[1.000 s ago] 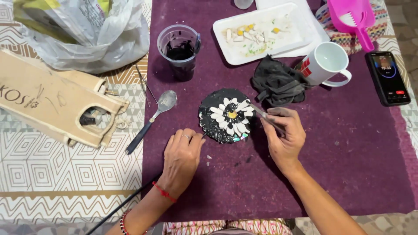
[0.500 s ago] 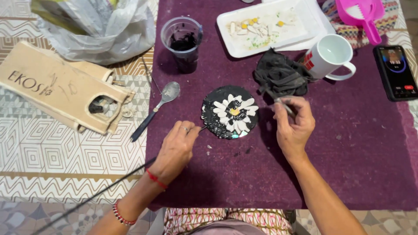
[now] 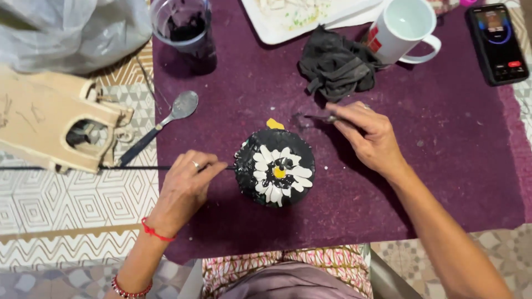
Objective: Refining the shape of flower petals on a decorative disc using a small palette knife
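Note:
A round black disc (image 3: 275, 167) with a white-petalled, yellow-centred flower lies on the purple mat (image 3: 443, 166). My left hand (image 3: 185, 185) pinches a thin dark stick whose tip touches the disc's left edge. My right hand (image 3: 370, 135) holds a small slender tool (image 3: 313, 117) pointing left, above and right of the disc. A small yellow piece (image 3: 274, 123) sits at the disc's top edge.
A crumpled dark cloth (image 3: 335, 65), white mug (image 3: 403, 29), phone (image 3: 496, 41) and white tray (image 3: 299, 16) lie at the back. A cup of dark liquid (image 3: 185, 30), a spoon (image 3: 160, 124), a wooden frame (image 3: 52, 124) and a plastic bag (image 3: 66, 30) are on the left.
The view has closed in on the mat. My left hand now pinches the thin stick against the disc's left edge. My right hand has drawn away from the flower, up and right.

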